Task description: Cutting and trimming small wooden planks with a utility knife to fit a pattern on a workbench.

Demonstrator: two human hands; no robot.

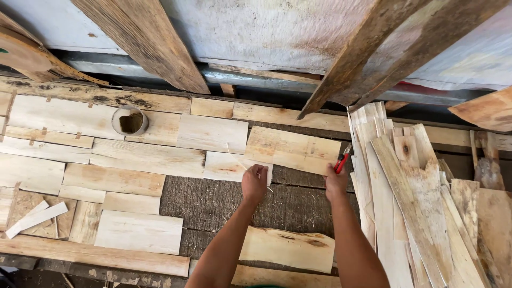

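Overhead, the left hand (254, 183) was seen closed on a thin wood sliver (246, 167) at the lower edge of a pale veneer sheet (232, 166), and the right hand (335, 183) was closed round a red-handled cutter (343, 158) just beside the near corner of another veneer sheet (292, 150). Bare dark board (213, 202) was left open beneath both wrists, bounded rightward by a stacked veneer pile (410, 202) and leftward by laid veneer pieces (138, 232); a small round pot (129, 120) was noted well apart, upper left.

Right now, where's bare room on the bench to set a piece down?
Bare dark board below the left hand, between the pale veneer sheets and the knotted piece. Smaller gap under the right hand. Crowded: veneer stack right, tiled sheets left around the cup.
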